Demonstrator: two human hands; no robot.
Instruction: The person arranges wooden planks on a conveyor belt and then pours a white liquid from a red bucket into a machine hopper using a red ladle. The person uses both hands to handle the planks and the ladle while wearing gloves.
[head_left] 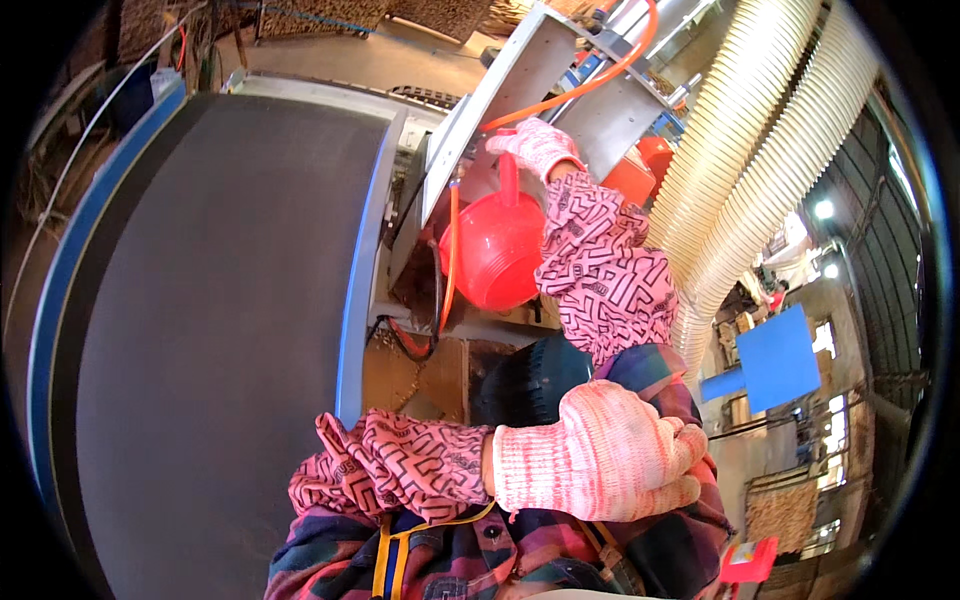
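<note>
Nearby, red dipper (492,250), belt (230,350), 2 cream hoses (735,100)

Two gloves (600,460), apparently one red dipper (490,255)

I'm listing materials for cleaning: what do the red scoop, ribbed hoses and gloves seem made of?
Red scoop: probably plastic, smooth and glossy, with bright highlights.
Ribbed hoses: likely flexible plastic, semi-glossy cream, with close ridges along bends.
Gloves: apparently knitted yarn, matte, with visible stitches; fibre unclear.
</note>
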